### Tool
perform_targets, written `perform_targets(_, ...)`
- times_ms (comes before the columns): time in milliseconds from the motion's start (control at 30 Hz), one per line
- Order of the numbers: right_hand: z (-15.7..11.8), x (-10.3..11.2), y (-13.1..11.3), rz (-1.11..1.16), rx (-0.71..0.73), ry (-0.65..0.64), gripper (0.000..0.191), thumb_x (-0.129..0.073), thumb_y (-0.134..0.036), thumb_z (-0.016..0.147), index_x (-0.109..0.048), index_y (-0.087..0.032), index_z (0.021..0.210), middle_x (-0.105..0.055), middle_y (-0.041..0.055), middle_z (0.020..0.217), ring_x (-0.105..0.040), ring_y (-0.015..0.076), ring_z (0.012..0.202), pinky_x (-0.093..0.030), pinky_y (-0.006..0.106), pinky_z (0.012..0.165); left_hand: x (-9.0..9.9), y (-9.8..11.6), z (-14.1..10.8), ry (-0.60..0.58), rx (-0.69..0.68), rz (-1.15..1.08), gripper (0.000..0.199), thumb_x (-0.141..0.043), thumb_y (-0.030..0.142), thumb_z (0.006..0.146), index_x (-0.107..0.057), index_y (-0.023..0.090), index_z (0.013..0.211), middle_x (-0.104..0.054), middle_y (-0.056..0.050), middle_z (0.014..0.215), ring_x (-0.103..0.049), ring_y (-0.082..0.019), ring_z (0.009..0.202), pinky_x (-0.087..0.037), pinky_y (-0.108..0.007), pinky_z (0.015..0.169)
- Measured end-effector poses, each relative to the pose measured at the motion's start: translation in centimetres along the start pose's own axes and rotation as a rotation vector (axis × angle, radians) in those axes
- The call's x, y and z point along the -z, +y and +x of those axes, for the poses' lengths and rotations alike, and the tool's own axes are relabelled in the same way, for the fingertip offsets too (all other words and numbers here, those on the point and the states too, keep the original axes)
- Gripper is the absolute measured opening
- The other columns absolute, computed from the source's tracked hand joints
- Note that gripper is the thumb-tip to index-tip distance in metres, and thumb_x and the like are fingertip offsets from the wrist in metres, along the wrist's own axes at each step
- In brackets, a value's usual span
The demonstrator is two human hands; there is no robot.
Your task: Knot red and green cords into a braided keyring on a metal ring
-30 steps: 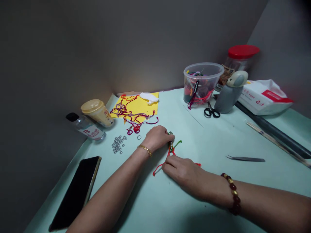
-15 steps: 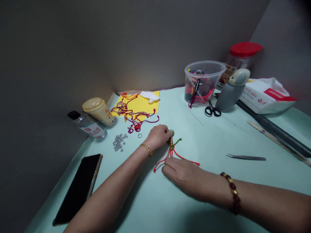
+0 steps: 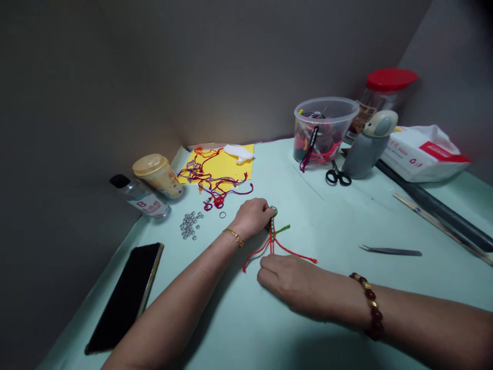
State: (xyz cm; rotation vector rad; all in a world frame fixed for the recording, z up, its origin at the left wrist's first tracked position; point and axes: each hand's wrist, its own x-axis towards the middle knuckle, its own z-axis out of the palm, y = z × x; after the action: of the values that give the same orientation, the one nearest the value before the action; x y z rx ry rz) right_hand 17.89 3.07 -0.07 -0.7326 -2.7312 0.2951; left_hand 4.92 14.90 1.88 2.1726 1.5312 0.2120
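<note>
Between my two hands lies a small beaded cord piece [image 3: 272, 224], with silvery beads along its middle, green cord and orange-red cord ends. My left hand [image 3: 252, 215] pinches its upper end near a small ring. Closer to me, my right hand [image 3: 287, 277] is closed around the lower orange-red cords [image 3: 272, 247], which run straight up from its fingertips. Two loose orange-red ends spread to the left and right, and a green end [image 3: 283, 228] sticks out to the right. The right fingertips partly hide the cords they grip.
Left of my hands are a pile of metal beads [image 3: 189, 225], a ring [image 3: 222, 215], a phone [image 3: 125, 298], a bottle [image 3: 148, 203] and a cup [image 3: 159, 177]. Knotted cords lie on yellow paper [image 3: 215, 167]. Tweezers [image 3: 391, 251], scissors [image 3: 338, 177] and a plastic tub [image 3: 325, 131] stand rightward.
My right hand has drawn slightly toward me, and the cords between the hands look straighter. The green end has shifted slightly downward. My left hand keeps its pinch.
</note>
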Motion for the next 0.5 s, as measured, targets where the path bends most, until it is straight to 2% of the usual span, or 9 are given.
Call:
perform_targets(267,-0.2,-0.2,-0.2,-0.021,-0.043,-0.009,0.019,-0.040,-0.002,0.087,-0.050,-0.018,0.083,-0.055,0.0021,0.079,-0.042,0.0134,0.066,-0.030,0.027,0.057,0.2,-0.2,-0.6,0.010,0.025,-0.072,0.024,-0.055,0.038,0.082,-0.061,0.018,0.069,-0.066,-0.003,0.069,-0.058,-0.017,0.067,-0.036,-0.026,0.059)
perform_targets(367,-0.3,-0.2,-0.3,-0.057,-0.049,0.003,0.020,-0.040,-0.002,0.087,-0.050,-0.018,0.083,-0.055,0.0020,0.081,-0.042,0.0136,0.067,-0.031,0.027,0.059,0.8,-0.6,-2.1,0.091,0.045,-0.159,0.032,-0.051,0.047,0.086,-0.060,0.018,0.077,-0.065,-0.001,0.069,-0.055,-0.016,0.064,-0.035,-0.025,0.057)
perform_targets(433,-0.4,-0.4,-0.2,-0.066,-0.046,0.014,0.020,-0.040,-0.002,0.087,-0.050,-0.018,0.083,-0.054,0.0017,0.080,-0.042,0.0138,0.067,-0.031,0.027,0.059,1.1,-0.7,-3.7,0.164,0.035,-0.141,0.038,-0.045,0.051,0.089,-0.060,0.018,0.077,-0.064,-0.001,0.069,-0.052,-0.015,0.063,-0.033,-0.026,0.056)
perform_targets(500,-0.5,-0.6,-0.1,-0.052,-0.039,0.028,0.019,-0.041,-0.002,0.087,-0.051,-0.018,0.084,-0.054,0.0017,0.080,-0.042,0.0140,0.067,-0.031,0.027,0.058,1.2,-0.5,-5.5,0.089,0.030,-0.093,0.043,-0.044,0.053,0.089,-0.060,0.018,0.069,-0.061,-0.001,0.062,-0.049,-0.015,0.058,-0.031,-0.027,0.054)
